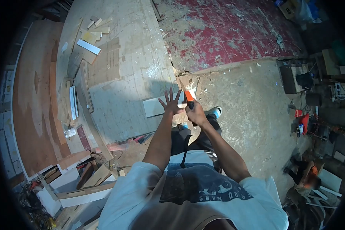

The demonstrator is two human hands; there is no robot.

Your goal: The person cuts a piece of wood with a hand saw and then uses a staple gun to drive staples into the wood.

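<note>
My left hand lies with fingers spread on a pale, narrow board, near the right edge of the worktable. Close beside it, my right hand is wrapped round the grip of an orange-and-black tool. That tool is over the board's right end, which reaches out past the table edge. Its working end cannot be made out from above, and neither can its exact kind.
Wood offcuts and a white strip lie on the far part of the table. Large brown panels stand at the left. Scraps litter the concrete floor. Tools and a cabinet line the right side.
</note>
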